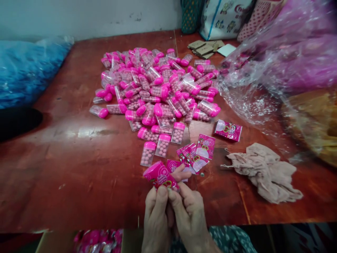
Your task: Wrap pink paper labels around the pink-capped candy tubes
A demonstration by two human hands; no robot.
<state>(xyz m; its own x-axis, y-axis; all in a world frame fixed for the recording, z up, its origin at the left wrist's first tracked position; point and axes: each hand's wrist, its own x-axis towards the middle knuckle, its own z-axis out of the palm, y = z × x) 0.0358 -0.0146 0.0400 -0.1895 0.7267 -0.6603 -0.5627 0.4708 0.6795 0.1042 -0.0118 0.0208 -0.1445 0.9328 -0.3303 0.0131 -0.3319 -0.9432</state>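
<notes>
My left hand (156, 214) and my right hand (190, 211) are side by side at the table's front edge. Between their thumbs and fingers they both grip a pink-capped container wrapped in a printed pink sleeve (164, 175), its cap pointing up and left. Just beyond it stand or lie clear containers of pink balls (147, 153) with pink caps, in front of a large heap of the same containers (158, 84). Flat printed pink sleeves (205, 147) lie loosely overlapped beyond my right hand, and a stack of sleeves (228, 130) is farther right.
A crumpled beige cloth (265, 172) lies at the right, below a large clear plastic bag (252, 95). Blue goods in plastic (28, 70) fill the far left. Cardboard pieces (205, 48) and bags (223, 19) are at the back. An open box (56, 242) sits below the front edge.
</notes>
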